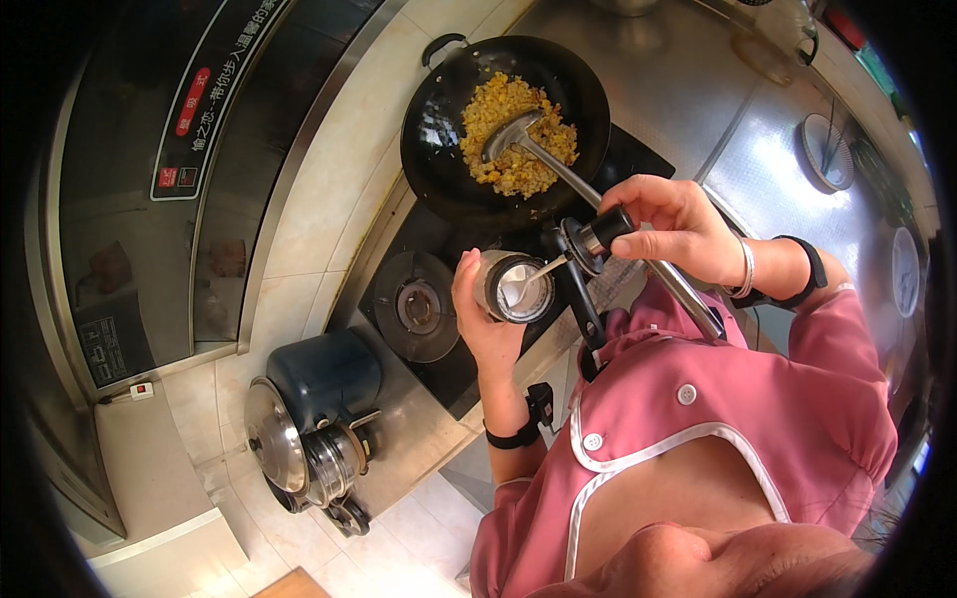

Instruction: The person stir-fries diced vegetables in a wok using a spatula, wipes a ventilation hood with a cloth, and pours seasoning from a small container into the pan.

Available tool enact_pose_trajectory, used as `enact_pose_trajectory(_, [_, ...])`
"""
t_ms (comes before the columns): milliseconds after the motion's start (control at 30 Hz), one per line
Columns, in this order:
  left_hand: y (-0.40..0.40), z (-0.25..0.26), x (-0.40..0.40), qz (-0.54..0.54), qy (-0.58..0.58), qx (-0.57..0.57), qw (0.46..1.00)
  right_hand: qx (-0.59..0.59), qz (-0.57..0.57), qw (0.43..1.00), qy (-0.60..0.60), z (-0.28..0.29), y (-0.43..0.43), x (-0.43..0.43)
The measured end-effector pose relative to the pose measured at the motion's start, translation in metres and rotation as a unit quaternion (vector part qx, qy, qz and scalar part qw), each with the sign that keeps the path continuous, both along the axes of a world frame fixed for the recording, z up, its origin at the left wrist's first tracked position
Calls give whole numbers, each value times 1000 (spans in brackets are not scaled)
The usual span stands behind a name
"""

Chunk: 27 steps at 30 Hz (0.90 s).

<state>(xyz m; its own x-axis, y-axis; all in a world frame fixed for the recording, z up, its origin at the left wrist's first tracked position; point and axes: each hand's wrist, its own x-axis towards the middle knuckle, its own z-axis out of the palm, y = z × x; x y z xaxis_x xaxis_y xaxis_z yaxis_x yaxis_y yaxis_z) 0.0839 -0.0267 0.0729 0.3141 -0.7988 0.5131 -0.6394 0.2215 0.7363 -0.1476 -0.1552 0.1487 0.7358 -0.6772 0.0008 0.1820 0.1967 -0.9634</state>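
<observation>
My left hand (490,321) holds a small glass jar (516,290) of white powder, its mouth facing up. My right hand (669,224) grips the black knob of a jar lid (591,238); a small spoon (552,266) fixed to the lid reaches into the jar's mouth. Beyond both hands, a black wok (437,168) holds fried rice with egg (497,97). A metal wok spatula (511,134) rests with its head on the rice, and its long handle runs back beneath my right hand.
A gas burner (416,306) lies left of the jar. Nearer the wall stand a dark pot (325,374) and stacked steel pans (333,463) with a domed lid (277,437). A ribbed bowl (826,153) sits on the steel counter (770,149) at right. A range hood (149,261) flanks the left.
</observation>
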Motion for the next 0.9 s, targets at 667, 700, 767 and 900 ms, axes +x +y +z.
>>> enact_pose_trajectory(667, [-6,11,-10,13,-134,6,991,-413,58,905,82,-3,-11,9])
enact_pose_trajectory(700, [-6,11,-10,14,-134,6,991,-364,40,928,67,-8,-14,10])
enact_pose_trajectory(767, [-7,10,-11,25,-113,17,993,-192,23,976,104,-18,-18,7])
enact_pose_trajectory(900, [-6,5,-8,48,-80,37,995,-41,21,999,28,-20,-18,5])
